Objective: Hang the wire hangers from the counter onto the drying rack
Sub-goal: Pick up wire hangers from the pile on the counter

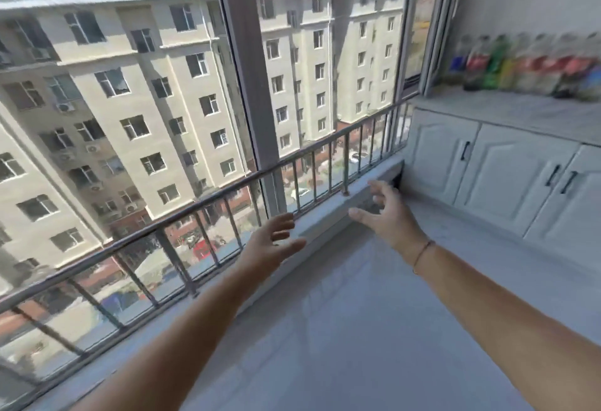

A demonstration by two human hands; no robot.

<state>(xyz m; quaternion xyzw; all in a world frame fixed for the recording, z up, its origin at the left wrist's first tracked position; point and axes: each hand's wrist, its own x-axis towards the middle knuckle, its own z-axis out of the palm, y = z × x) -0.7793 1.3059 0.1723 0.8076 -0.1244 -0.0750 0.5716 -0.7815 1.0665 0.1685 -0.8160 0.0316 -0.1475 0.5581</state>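
Observation:
Both of my arms reach forward over a pale floor beside a large window. My left hand [271,241] is spread with relaxed fingers near the window sill [328,215] and holds nothing. My right hand [385,212] is also empty, with fingers spread and slightly bent, further right above the sill's end. A thin cord bracelet circles my right wrist. The marbled counter [520,115] lies at the right. No wire hangers and no drying rack show in this view. The picture is blurred.
A metal railing [201,202] runs along the inside of the window glass. White cabinet doors [507,167] with dark handles stand under the counter. Several coloured bottles [520,66] line the counter's back. An opened window sash [426,27] stands at the corner.

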